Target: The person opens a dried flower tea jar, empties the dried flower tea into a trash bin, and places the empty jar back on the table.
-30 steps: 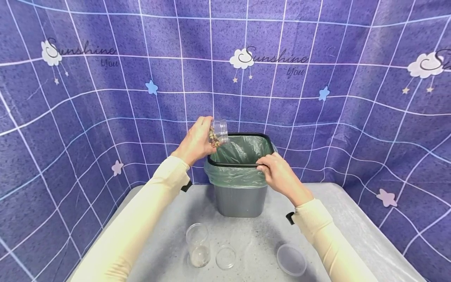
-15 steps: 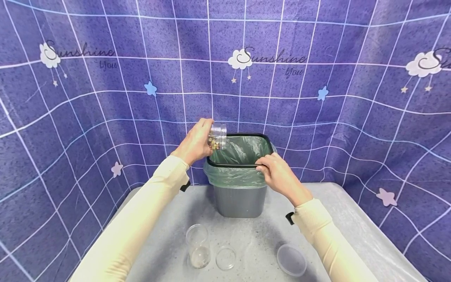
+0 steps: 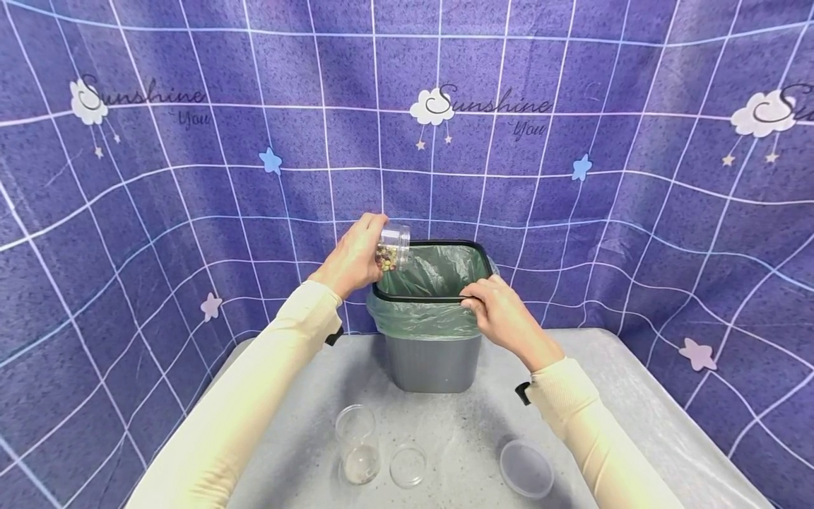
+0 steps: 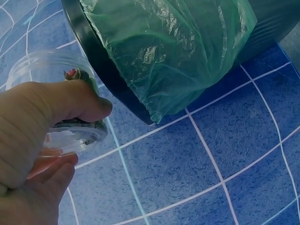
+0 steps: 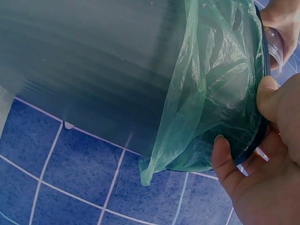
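Observation:
My left hand grips a clear plastic jar, tipped on its side with its mouth toward the bin. Small dried buds in yellow, green and reddish tones lie inside it; the left wrist view shows a pink-tipped bud above my thumb. A grey trash bin stands upright, lined with a green bag folded over its black rim. My right hand holds that rim at the near right corner, thumb and fingers around it. The bottom of the bin's inside is hidden.
On the grey table, nearer me, are a clear open jar, a clear round lid and a translucent whitish lid. Dark crumbs dot the surface. A blue-purple grid-patterned curtain encloses the back and sides.
The jar in my left hand has dipped slightly and turned, and the buds inside have shifted. My right hand keeps its hold on the bin rim.

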`<state>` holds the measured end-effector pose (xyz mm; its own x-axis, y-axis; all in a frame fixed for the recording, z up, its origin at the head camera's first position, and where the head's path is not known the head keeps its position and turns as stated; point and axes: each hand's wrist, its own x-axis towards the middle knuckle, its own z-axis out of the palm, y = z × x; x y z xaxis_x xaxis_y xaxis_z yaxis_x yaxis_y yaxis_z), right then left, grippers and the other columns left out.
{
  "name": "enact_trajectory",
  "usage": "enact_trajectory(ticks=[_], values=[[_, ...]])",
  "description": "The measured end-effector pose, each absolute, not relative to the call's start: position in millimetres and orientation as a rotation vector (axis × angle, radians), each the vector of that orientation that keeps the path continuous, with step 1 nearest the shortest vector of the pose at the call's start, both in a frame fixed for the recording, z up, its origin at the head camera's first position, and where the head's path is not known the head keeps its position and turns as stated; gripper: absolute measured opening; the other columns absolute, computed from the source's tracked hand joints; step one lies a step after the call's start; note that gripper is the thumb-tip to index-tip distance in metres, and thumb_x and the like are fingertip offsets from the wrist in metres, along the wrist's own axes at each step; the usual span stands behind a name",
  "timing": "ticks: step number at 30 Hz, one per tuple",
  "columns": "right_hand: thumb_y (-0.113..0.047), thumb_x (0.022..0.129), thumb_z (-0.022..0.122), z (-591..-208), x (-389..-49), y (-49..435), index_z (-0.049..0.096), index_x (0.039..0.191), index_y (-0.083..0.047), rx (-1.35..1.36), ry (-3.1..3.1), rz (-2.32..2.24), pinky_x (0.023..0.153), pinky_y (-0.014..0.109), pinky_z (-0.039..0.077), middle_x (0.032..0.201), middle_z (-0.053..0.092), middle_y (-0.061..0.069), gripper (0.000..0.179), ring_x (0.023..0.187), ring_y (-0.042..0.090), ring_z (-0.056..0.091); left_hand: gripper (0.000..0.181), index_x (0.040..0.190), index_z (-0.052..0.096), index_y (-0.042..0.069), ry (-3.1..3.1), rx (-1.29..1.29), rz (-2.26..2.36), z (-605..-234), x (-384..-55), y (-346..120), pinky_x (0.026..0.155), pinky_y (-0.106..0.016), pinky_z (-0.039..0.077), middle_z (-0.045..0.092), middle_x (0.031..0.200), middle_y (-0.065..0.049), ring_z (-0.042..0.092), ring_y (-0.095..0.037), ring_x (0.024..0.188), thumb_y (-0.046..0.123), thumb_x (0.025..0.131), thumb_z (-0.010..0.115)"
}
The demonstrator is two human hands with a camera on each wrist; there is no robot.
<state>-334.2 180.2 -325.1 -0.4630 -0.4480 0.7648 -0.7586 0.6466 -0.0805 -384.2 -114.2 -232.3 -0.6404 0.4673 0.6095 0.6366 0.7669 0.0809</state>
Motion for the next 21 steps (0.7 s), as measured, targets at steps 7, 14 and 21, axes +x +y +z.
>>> enact_trajectory(ticks=[7,14,21], values=[[-0.013,0.096,0.069,-324.9,-334.6,180.4,0.072,0.093,-0.007,0.94,-2.122,0.544,0.079,0.04,0.047,0.083,0.069,0.003,0.008,0.081,0.026,0.057,0.091,0.141,0.047,-0.007,-2.341,-0.871,-0.361,-231.7,-384.0,-113.8,0.112,-0.044,0.042,0.055,0.133,-0.023,0.055,-0.039,0.122,-0.013,0.057,0.081],[-0.011,0.096,0.069,-325.5,-335.5,181.3,0.072,0.093,-0.008,0.937,-2.124,0.54,0.079,0.04,0.047,0.083,0.069,0.002,0.005,0.081,0.025,0.057,0.088,0.14,0.046,-0.008,-2.328,-0.884,-0.307,-229.6,-385.2,-111.5,0.112,-0.047,0.042,0.055,0.131,-0.025,0.056,-0.043,0.12,-0.009,0.06,0.084],[-0.012,0.096,0.069,-324.7,-334.7,181.1,0.072,0.093,-0.007,0.947,-2.127,0.539,0.079,0.04,0.047,0.083,0.069,0.003,0.007,0.081,0.026,0.057,0.088,0.14,0.046,-0.008,-2.331,-0.904,-0.282,-227.9,-387.2,-110.9,0.111,-0.048,0.042,0.055,0.131,-0.025,0.056,-0.044,0.118,-0.011,0.059,0.081]])
